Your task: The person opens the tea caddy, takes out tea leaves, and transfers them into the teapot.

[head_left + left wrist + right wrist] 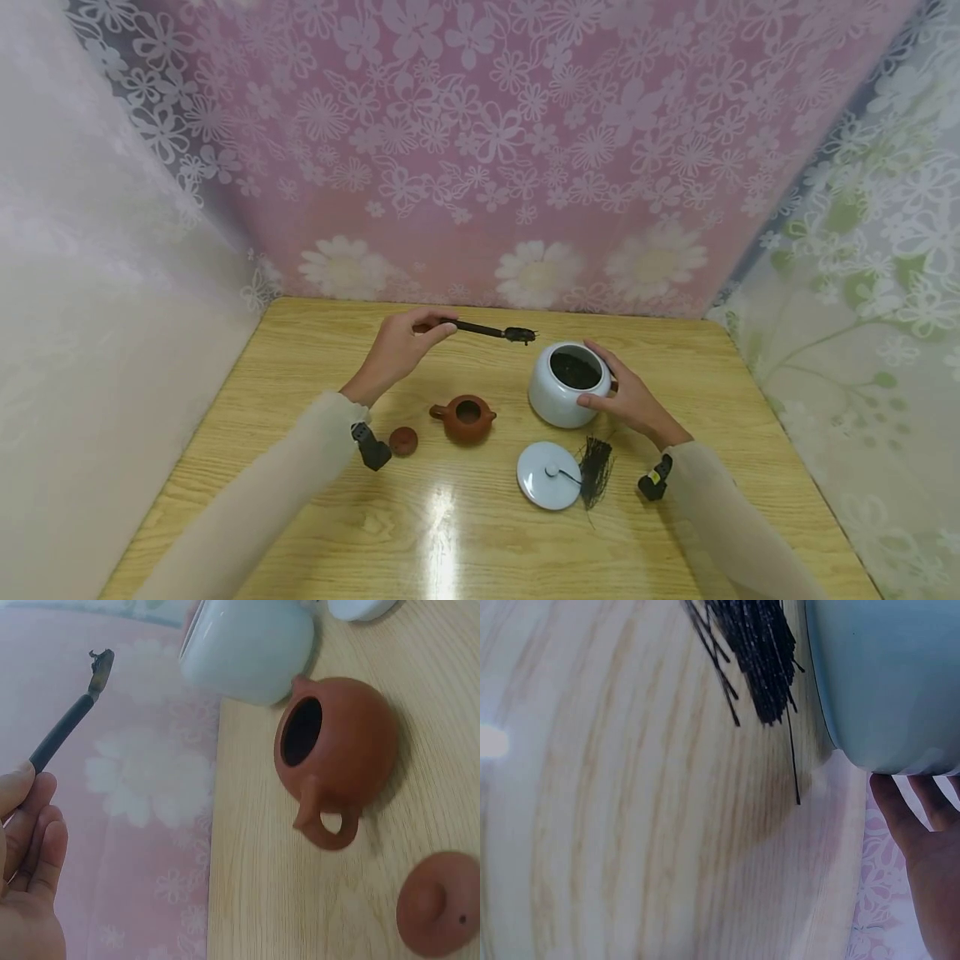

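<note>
My left hand (401, 346) pinches the dark handle of a small tea scoop (487, 331). Dark tea leaves (521, 335) sit on the scoop's head, close to the upper left of a white jar (558, 404). My right hand (626, 400) grips that jar from the right, thumb at the near side and fingers behind. Dark tea leaves (576, 372) show inside the jar's mouth. Left of the jar stands a brown clay teapot (352, 742), uncovered, its spout toward the jar. The teapot's round lid (431, 904) lies beside its handle.
The jar's white lid (542, 483) lies on the wooden table (330, 533) in front of the jar. A dark bundle of thin strands (596, 471) lies at its right side, with a cord (568, 477) across the lid. A floral curtain (480, 167) hangs behind the table.
</note>
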A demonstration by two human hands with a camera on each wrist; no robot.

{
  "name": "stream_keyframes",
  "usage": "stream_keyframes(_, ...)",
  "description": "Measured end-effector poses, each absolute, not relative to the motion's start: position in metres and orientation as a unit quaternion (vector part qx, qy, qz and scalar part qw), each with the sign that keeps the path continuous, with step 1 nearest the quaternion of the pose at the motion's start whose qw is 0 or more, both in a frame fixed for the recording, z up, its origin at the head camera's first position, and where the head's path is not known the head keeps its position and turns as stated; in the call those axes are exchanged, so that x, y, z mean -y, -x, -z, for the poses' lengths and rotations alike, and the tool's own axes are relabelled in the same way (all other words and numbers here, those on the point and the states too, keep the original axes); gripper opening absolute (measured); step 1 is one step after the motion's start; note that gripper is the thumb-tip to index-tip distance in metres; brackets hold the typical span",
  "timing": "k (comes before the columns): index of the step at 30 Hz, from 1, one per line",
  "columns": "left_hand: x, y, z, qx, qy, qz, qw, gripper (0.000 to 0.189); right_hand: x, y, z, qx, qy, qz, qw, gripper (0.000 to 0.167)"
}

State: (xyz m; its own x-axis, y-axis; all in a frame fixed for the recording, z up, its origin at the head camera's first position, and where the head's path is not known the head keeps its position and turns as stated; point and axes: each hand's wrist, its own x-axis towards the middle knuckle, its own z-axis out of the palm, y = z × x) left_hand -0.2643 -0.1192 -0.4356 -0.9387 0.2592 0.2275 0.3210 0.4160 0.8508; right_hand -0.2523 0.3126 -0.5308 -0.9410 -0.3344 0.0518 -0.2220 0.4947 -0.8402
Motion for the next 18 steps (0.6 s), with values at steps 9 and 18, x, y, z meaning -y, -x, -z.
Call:
stream_keyframes(9,0.154,0.257,0.433,0.847,0.157,0.507,0.031,0.029,-0.313,0.253,0.532,-0.863,0.162,0.474,0.058,0.101)
stream_keyframes(18,0.177,0.250,0.440,0.856,0.158,0.491,0.036,0.028,-0.313,0.252,0.531,-0.864,0.163,0.473,0.059,0.103)
